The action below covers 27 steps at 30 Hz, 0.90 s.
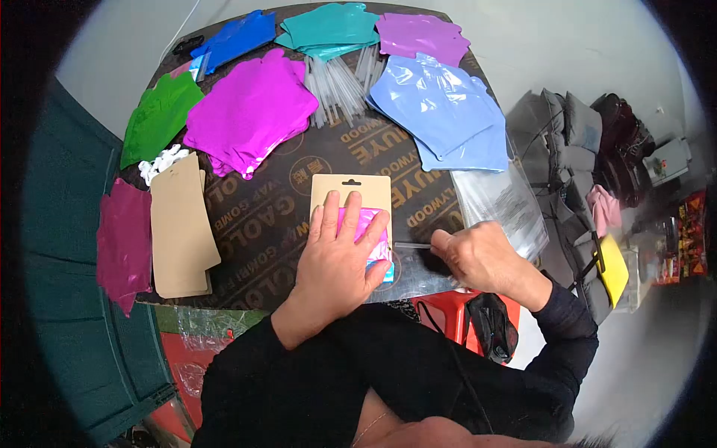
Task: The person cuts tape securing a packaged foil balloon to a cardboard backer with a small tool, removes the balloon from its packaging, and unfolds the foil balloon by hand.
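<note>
My left hand [334, 261] lies flat with fingers spread on a tan backing card [321, 188] that has a hang slot at its top. Under those fingers is a folded piece of shiny magenta foil [366, 220], and a bit of blue shows at the card's lower right. Closed in a pinch, my right hand [478, 257] grips a thin clear plastic tube [412, 246] that points left to the card's right edge. Whether the tube touches the card I cannot tell. Beside my right hand is a stack of clear plastic bags [500, 209].
Flat foil balloons ring the dark plywood table [261, 246]: magenta [250, 108], light blue [444, 108], green [160, 116], teal [328, 30], purple [423, 37], blue [235, 39] and dark pink [125, 243]. Clear tubes [336, 86] lie at the back, tan cards [179, 231] at left.
</note>
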Tool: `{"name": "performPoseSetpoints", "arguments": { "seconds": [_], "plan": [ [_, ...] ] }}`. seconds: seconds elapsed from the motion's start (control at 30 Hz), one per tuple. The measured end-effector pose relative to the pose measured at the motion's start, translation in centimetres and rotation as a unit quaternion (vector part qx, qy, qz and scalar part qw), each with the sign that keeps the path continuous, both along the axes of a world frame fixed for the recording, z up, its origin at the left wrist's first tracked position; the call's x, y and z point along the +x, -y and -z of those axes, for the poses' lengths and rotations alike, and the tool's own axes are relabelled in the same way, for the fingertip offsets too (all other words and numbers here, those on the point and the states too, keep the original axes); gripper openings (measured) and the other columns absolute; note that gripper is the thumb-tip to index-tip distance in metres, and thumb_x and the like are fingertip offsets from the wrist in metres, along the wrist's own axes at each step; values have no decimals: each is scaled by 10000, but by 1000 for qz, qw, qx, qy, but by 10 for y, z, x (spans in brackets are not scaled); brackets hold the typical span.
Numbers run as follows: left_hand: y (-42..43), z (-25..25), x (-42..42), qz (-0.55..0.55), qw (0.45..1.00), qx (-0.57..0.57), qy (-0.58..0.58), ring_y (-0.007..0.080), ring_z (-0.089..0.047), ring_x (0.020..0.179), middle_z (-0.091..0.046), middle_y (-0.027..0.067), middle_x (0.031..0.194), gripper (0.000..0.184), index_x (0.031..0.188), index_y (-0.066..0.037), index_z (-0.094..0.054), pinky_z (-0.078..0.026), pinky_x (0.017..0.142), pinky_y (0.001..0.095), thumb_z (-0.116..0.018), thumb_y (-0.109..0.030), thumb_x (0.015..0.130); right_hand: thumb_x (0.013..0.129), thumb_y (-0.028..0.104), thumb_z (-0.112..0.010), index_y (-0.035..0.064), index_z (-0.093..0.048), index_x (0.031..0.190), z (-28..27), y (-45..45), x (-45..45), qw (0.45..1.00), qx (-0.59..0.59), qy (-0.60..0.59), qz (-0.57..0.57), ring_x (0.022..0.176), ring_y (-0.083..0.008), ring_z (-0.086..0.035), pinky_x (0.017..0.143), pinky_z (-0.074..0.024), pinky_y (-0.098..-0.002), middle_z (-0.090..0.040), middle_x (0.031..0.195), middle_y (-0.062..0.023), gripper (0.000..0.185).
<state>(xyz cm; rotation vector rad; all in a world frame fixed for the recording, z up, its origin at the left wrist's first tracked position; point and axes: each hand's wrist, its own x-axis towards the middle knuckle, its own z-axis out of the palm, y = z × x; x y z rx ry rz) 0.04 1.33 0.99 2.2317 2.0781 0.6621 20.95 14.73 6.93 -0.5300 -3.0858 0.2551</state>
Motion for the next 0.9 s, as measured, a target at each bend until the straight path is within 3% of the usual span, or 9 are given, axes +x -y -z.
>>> {"name": "performPoseSetpoints", "arguments": {
  "seconds": [0.53, 0.9],
  "plan": [
    [-1, -2, 0, 5, 1000, -1, -14, 527, -320, 1346, -370, 299, 1475, 664, 1406, -49, -496, -267, 1120, 572, -651, -346, 832, 834, 171, -567, 76, -555, 805, 4, 9, -5, 999, -14, 46, -3, 519, -376, -598, 473, -440, -422, -632, 603, -139, 100],
    [-2, -1, 0, 7, 1000, -5, -9, 528, -315, 1342, -359, 303, 1477, 684, 1410, -41, -489, -260, 1121, 579, -657, -360, 829, 837, 183, -560, 82, -583, 801, 14, -2, -22, 997, -7, 40, -63, 521, -367, -613, 472, -454, -418, -629, 598, -147, 110]
  ]
}}
